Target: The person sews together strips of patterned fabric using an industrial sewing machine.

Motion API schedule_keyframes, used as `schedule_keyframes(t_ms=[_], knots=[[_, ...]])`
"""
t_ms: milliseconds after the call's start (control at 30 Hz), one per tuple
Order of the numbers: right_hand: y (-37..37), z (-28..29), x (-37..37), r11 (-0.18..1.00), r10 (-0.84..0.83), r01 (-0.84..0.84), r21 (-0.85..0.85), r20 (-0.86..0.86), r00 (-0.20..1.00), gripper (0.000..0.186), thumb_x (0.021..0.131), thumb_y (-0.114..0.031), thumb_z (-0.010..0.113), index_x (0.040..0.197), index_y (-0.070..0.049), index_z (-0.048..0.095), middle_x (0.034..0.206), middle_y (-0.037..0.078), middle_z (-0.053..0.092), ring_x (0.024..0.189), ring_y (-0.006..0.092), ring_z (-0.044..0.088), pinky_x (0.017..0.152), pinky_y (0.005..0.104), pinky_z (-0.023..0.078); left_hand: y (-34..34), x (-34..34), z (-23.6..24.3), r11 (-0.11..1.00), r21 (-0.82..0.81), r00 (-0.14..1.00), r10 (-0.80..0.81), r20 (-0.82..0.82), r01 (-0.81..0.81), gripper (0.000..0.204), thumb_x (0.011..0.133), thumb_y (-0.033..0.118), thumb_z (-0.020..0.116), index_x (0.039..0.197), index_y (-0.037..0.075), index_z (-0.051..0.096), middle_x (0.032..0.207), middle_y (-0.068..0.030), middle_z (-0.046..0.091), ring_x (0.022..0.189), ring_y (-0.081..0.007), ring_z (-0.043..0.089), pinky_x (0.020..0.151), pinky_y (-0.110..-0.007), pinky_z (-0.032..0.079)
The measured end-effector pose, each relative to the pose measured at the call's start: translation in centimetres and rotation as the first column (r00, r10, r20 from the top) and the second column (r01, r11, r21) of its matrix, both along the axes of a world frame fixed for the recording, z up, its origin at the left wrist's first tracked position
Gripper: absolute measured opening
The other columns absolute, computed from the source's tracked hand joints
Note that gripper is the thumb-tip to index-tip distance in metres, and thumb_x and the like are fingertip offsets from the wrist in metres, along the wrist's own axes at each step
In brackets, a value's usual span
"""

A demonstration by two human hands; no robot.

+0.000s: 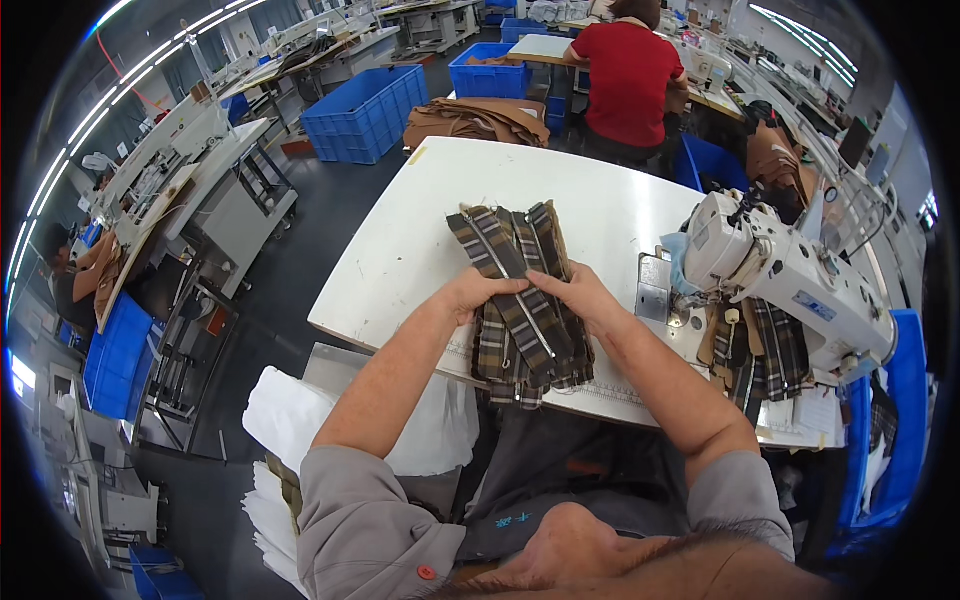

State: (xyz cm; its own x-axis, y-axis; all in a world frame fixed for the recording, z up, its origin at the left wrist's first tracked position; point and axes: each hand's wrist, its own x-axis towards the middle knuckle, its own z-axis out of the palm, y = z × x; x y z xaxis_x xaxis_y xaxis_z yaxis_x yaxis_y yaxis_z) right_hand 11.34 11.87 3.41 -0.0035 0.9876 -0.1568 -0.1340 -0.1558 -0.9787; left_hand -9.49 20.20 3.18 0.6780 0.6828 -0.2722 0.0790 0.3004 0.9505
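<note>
A bundle of plaid fabric strips in brown, grey and cream lies over the near edge of the white sewing table. Long zippers run down the upper strips, the top one slanting across the others. From the left, my left hand grips the bundle, its thumb pressed on the top strip. My right hand grips the opposite side, its thumb close to the left one. Fingers of both hands are partly hidden by the cloth. The white sewing machine stands to the right, with more plaid pieces under its arm.
White cloth hangs beside my left arm. Beyond the table are a brown fabric pile, a blue crate and a person in a red top. A blue bin stands at the right. Another person sits far left.
</note>
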Motion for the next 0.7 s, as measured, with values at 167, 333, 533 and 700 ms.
schedule_keyframes(t_ms=[167,333,533,700], knots=[[-2.9,3.4,-1.2,0.959,0.013,-0.004,0.283,-0.029,0.999,0.067,0.088,-0.019,0.087,0.141,0.002,0.053,0.126,0.013,0.069,0.115,0.0174,0.066,0.102,0.0321,0.052,-3.6,0.8,1.6,0.982,0.078,0.946,0.14,0.293,-0.17,0.045,0.086,0.006,0.083,0.127,0.003,0.067,0.12,-0.0092,0.072,0.11,-0.0222,0.07,0.097,-0.038,0.057],[-6.0,9.6,-1.2,0.775,-0.148,0.009,0.631,0.168,0.975,0.082,0.088,-0.016,0.085,0.152,0.0,0.036,0.136,0.013,0.061,0.123,0.0182,0.06,0.106,0.0336,0.048,-6.2,1.4,9.2,0.8,0.496,0.89,0.098,0.445,-0.336,0.043,0.082,0.0,0.086,0.121,0.001,0.068,0.117,-0.0083,0.073,0.107,-0.0198,0.07,0.094,-0.035,0.058],[-7.6,10.1,0.2,0.805,-0.16,0.057,0.59,0.123,0.979,0.065,0.088,-0.013,0.085,0.14,0.0,0.05,0.125,0.009,0.068,0.113,0.016,0.065,0.101,0.0329,0.053,-7.0,2.5,10.9,0.812,0.543,0.943,0.028,0.333,-0.215,0.046,0.08,0.001,0.089,0.121,0.001,0.069,0.119,-0.0082,0.074,0.109,-0.0159,0.071,0.096,-0.035,0.059],[-6.5,4.2,1.5,0.832,-0.086,-0.026,0.555,0.176,0.981,0.051,0.09,-0.013,0.083,0.133,0.001,0.059,0.121,0.008,0.071,0.11,0.0145,0.066,0.099,0.0322,0.053,-6.3,3.4,3.8,0.865,0.44,0.915,0.051,0.401,-0.241,0.07,0.079,0.001,0.089,0.139,0.0,0.055,0.128,-0.0092,0.071,0.114,-0.0151,0.069,0.099,-0.034,0.058]])
